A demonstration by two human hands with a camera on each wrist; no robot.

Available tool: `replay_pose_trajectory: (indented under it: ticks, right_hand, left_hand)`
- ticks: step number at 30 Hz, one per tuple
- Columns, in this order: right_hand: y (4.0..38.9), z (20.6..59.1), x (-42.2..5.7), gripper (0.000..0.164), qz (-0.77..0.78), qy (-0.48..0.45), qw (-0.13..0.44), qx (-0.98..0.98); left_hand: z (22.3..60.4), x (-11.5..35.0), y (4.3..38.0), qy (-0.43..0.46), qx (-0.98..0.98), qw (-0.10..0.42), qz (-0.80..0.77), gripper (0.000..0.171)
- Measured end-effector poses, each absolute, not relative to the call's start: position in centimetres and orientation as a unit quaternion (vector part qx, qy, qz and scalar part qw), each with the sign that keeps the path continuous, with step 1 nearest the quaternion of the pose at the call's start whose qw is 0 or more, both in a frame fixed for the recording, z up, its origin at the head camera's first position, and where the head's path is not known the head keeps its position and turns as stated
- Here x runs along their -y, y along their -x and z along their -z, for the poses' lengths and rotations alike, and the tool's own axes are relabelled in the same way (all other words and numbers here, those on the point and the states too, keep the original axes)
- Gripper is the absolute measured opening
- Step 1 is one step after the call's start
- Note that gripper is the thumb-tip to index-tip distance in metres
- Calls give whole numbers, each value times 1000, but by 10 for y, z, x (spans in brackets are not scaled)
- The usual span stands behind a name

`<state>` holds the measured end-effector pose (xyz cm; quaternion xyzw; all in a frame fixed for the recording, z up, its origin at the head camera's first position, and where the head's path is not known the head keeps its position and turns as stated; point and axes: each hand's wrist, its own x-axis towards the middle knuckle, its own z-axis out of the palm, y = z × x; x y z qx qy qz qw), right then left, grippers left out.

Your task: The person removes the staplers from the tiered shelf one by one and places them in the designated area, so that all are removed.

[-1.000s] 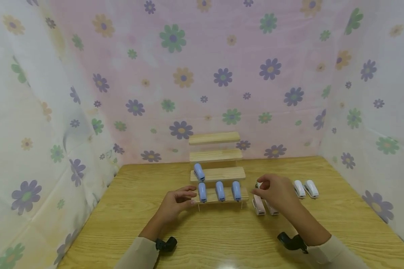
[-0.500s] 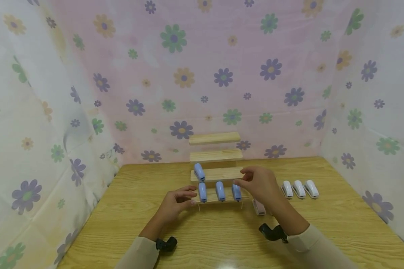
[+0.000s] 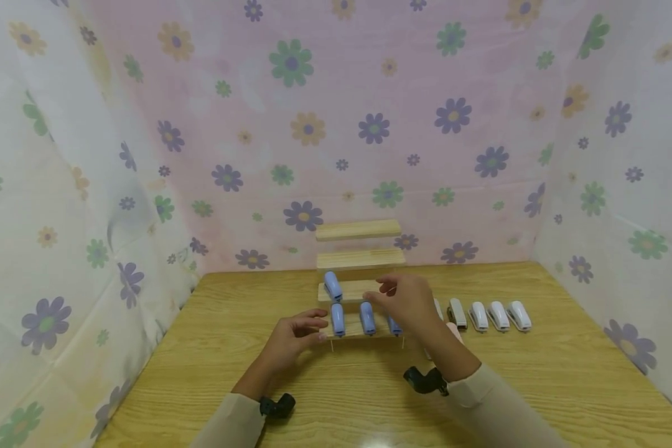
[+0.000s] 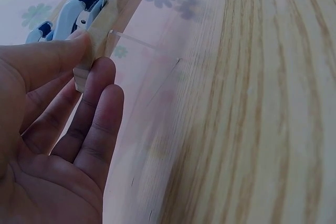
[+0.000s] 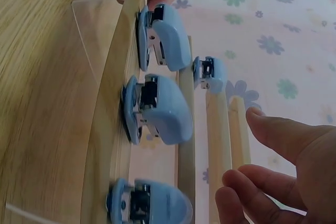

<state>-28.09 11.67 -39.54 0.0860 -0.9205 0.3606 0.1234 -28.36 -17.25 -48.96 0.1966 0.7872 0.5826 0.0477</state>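
Observation:
A stepped wooden display rack [image 3: 358, 230] with clear supports carries light-blue mini staplers. On its lowest board sit a left stapler [image 3: 338, 320], a middle stapler [image 3: 368, 318] and a right stapler [image 3: 394, 326], which my right hand partly covers. Another blue stapler [image 3: 333, 287] stands at the left end of the second board. My left hand [image 4: 63, 114] grips the lowest board's left end, thumb on top and fingers beneath. Over the second board's right part hovers my right hand [image 3: 409, 305]. In the right wrist view, its thumb [image 5: 278, 135] and fingers are apart, with nothing between them.
Right of the rack, several white staplers [image 3: 498, 316] stand in a row, including a grey-white one [image 3: 457, 313]. A pink stapler [image 3: 455, 331] lies partly behind my right forearm. Flowered cloth [image 3: 291, 155] hangs behind the wooden table [image 3: 229, 311].
My right hand has moved left from above the pink staplers to over the rack's second board, uncovering more white staplers. My left hand keeps its place on the rack.

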Motion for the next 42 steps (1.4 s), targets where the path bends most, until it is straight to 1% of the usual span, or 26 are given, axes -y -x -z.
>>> replay_pose_trajectory:
  ticks: [13,18,22,31,37,42]
  right_hand:
    - [291,398,-94,50,-383,-91,110,913]
    - [295,399,-85,50,-384,-101,118,910]
    - [297,398,-77,52,-381,-109,121,910]
    - [300,397,-63,58,-389,-94,99,911]
    - [301,396,-59,58,-396,-90,90,909]
    - [303,397,-54,55,-386,-104,97,912]
  left_hand:
    - [491,172,287,-206,-779,52,-589,28]
    - [491,173,286,-209,-776,50,-593,29]
    - [491,173,286,-207,-776,51,-593,30]
    - [490,173,285,-204,-775,57,-596,28]
    - [491,173,285,-208,-772,55,-598,29]
    - [491,173,285,-205,-768,60,-604,28]
